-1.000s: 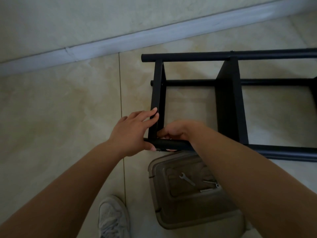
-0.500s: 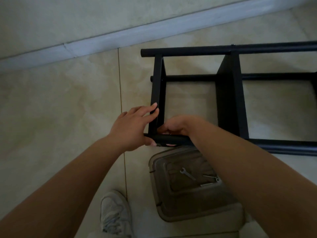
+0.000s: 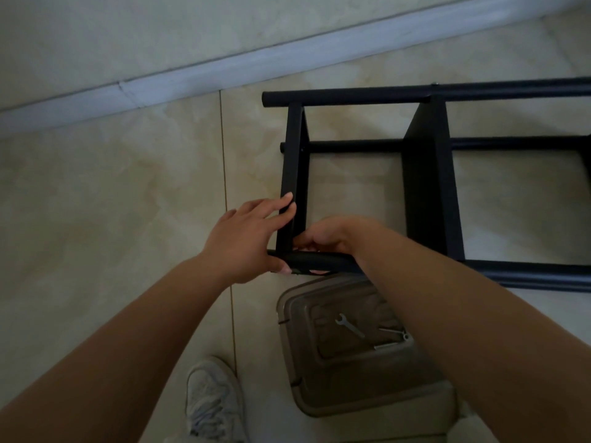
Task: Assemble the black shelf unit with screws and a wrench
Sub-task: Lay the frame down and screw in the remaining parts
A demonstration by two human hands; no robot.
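The black shelf unit (image 3: 425, 193) lies on its side on the tiled floor, its round tubes running left to right. My left hand (image 3: 246, 241) grips the near-left corner: fingers lie along the end panel (image 3: 292, 174), thumb under the near tube (image 3: 319, 262). My right hand (image 3: 329, 235) curls over the same tube just inside the corner, fingertips hidden behind it; whether they hold a screw cannot be seen. A small silver wrench (image 3: 349, 325) lies on a brown plastic box's lid (image 3: 345, 372) below the corner, with more metal pieces (image 3: 391, 338) beside it.
A white baseboard (image 3: 224, 75) and wall run across the top. My white shoe (image 3: 212, 401) stands on the floor left of the box. Open beige tiles (image 3: 112, 203) spread to the left of the shelf.
The view has shifted slightly, so the shelf sits a little higher in frame. Both hands stay at the same corner with almost no change of grip.
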